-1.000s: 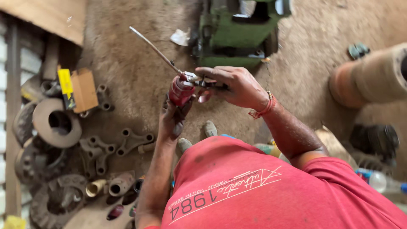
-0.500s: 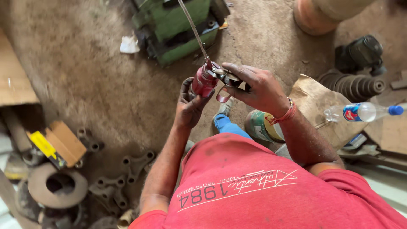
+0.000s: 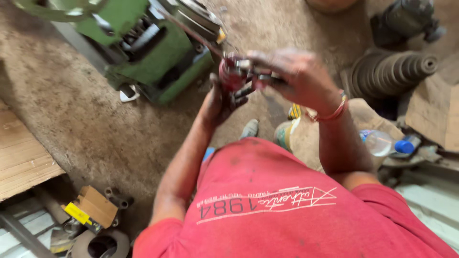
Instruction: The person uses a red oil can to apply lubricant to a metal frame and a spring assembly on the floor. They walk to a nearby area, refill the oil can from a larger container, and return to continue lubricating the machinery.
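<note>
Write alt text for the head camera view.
A person in a red shirt holds a small red can in the left hand while the right hand works its top, blurred. Below lie a dirt floor, a green machine and a plastic bottle.

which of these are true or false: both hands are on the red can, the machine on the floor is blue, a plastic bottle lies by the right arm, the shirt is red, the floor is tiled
1. Both hands are on the red can. True: the left hand holds it from below and the right hand works at its top.
2. The machine is blue. False: the machine is green.
3. A plastic bottle lies by the right arm. True: the bottle has a blue cap.
4. The shirt is red. True: the shirt is red.
5. The floor is tiled. False: the floor is bare dirt.
</note>
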